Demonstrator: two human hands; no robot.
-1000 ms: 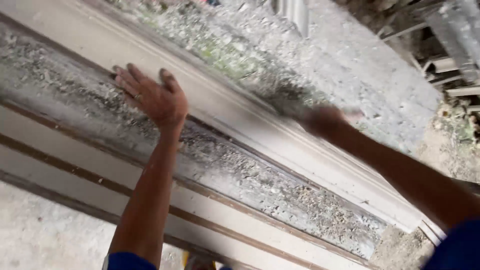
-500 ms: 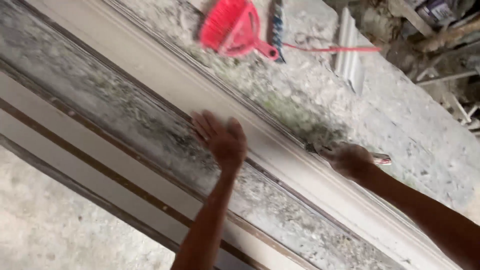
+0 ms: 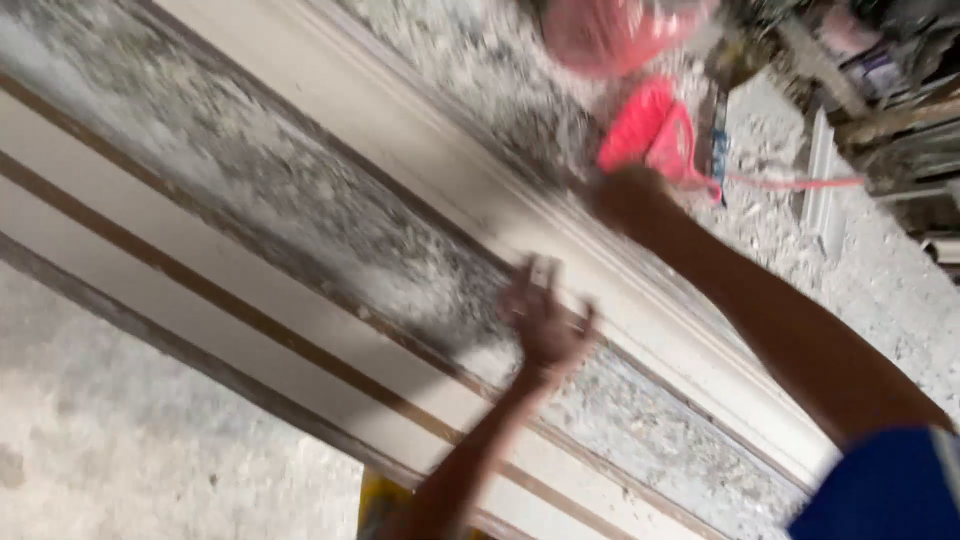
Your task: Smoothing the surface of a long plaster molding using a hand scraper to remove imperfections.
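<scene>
A long white plaster moulding [image 3: 470,190] lies diagonally on a crusted grey slab [image 3: 280,220] with white strips and brown lines along its near side. My left hand [image 3: 545,320] rests flat on the grey surface beside the moulding, fingers spread. My right hand [image 3: 628,195] reaches over the moulding's far edge; it is blurred and I cannot tell whether it holds anything.
A red brush [image 3: 655,135] and a pink blurred object [image 3: 610,30] lie on the rubble-strewn floor beyond the moulding. White moulding pieces and timber [image 3: 830,170] lie at the right. Dusty concrete floor [image 3: 120,440] spreads at the lower left.
The view has shifted along the slab towards the red brush. Both hands have slid along with it, the left still flat on the grey surface and the right still at the moulding's far edge.
</scene>
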